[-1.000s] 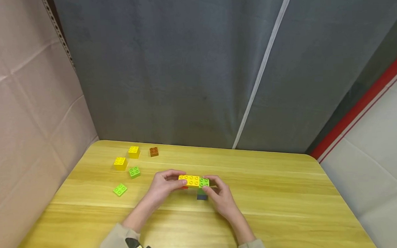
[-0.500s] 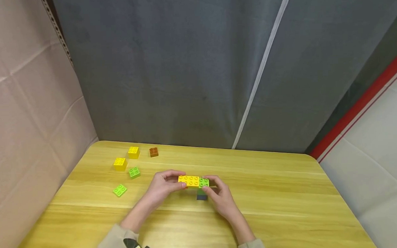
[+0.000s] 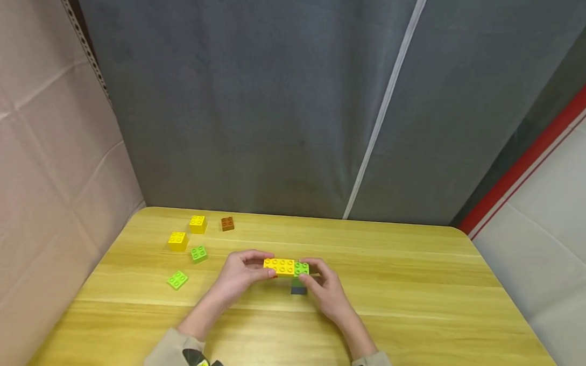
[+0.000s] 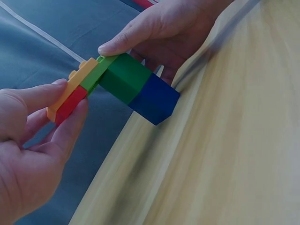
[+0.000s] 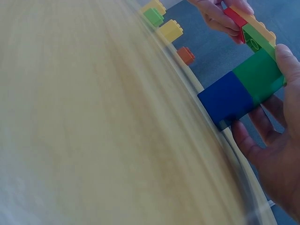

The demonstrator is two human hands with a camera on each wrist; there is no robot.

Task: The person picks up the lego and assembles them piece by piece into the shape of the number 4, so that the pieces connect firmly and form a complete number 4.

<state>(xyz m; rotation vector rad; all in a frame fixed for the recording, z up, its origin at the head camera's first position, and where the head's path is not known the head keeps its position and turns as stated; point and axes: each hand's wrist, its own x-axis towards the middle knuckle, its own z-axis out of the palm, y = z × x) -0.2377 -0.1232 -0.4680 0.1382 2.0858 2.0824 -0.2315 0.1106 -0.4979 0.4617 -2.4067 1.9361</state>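
Between my hands is a joined assembly of toy building bricks. Along its top runs a long yellow piece [image 3: 282,266], with a light green piece [image 3: 302,269] at its right end. A red brick [image 4: 71,104] sits under the yellow piece's left end. Below the light green piece stack a dark green brick [image 4: 124,78] and a blue brick [image 5: 226,101] at the bottom. My left hand [image 3: 239,272] pinches the yellow and red end between thumb and fingers. At the other end my right hand [image 3: 328,292] grips the green part, thumb at the near side, fingers behind.
On the wooden table's [image 3: 413,302] left side lie two yellow bricks [image 3: 178,241], two light green pieces [image 3: 177,280] and a brown one [image 3: 227,223]. A grey curtain [image 3: 251,109] hangs behind the back edge, and pale fabric [image 3: 45,159] flanks the left.
My left thumb has slipped slightly lower on the near side of the yellow piece, covering more of the red brick. Both hands and the bricks otherwise stay in place.
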